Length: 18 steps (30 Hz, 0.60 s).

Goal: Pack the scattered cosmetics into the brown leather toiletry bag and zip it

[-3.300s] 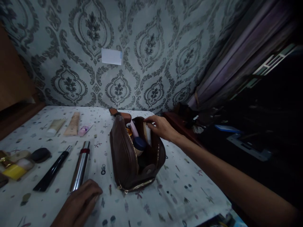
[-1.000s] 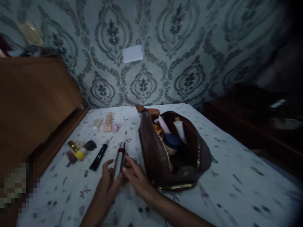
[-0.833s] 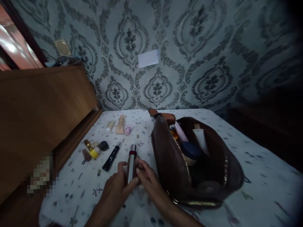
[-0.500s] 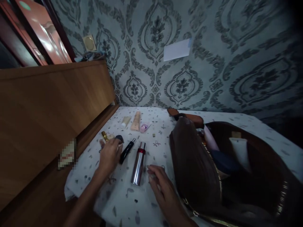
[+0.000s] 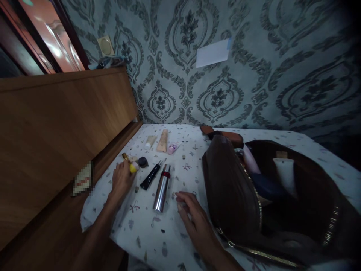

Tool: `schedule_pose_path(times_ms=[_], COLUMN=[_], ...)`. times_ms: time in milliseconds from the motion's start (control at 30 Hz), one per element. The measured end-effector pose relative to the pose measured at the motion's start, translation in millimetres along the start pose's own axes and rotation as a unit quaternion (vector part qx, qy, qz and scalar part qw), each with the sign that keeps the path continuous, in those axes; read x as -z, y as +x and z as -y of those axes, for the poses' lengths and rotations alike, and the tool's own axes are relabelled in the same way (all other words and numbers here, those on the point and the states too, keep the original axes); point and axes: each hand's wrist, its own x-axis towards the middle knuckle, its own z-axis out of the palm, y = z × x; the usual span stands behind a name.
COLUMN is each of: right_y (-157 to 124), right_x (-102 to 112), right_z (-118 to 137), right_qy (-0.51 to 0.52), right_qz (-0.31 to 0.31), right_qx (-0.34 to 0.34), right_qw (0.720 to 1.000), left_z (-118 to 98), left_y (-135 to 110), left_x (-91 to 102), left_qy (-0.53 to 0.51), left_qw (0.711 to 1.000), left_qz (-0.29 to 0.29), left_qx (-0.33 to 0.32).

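My left hand (image 5: 122, 177) reaches down at the left of the cloth, its fingertips at a gold tube-shaped item (image 5: 125, 156) and beside a small yellow piece (image 5: 132, 168). The back of the hand hides most of its fingers, so any grip is unclear. Pale round pieces (image 5: 135, 162) and a dark round pot (image 5: 143, 162) lie just to its right. A black slim tube (image 5: 151, 176) and a silver cylinder (image 5: 161, 190) with a red band lie between the hands. My right hand (image 5: 194, 222) rests open and empty, right of the cylinder.
A brown zippered bag (image 5: 231, 195) stands open at right, with a white tube (image 5: 285, 175) and other items inside. Small squeeze tubes (image 5: 162, 141) lie farther back on the patterned cloth (image 5: 186, 165). A wooden cabinet (image 5: 64, 113) borders the left side; behind is a papered wall.
My left hand has shifted left, from the dark round pot to the gold item. The pot and yellow piece now show. My right hand has barely moved.
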Motion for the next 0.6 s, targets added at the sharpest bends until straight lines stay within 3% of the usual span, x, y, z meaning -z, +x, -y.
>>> schedule_pose_path(times_ms=[133, 300, 500, 600], right_y=[-1, 0, 1, 2], right_x=[1, 2, 4, 3], right_z=[2, 7, 12, 11], right_qy=[0.0, 0.003, 0.086, 0.167], right_qz=[0.009, 0.015, 0.024, 0.035], right_qx=[-0.007, -0.02, -0.058, -0.096], right_qw=[1.0, 1.0, 0.994, 0.981], left_z=[4, -1, -40, -62], left_y=[-7, -23, -52, -68], left_x=[1.9, -2.2, 12.1, 19.3], left_qy=[-0.123, -0.316, -0.498, -0.498], left_qw=[0.992, 0.948, 0.858, 0.845], left_qz=[0.003, 0.041, 0.12, 0.174], left_qx=[0.023, 0.008, -0.038, -0.089])
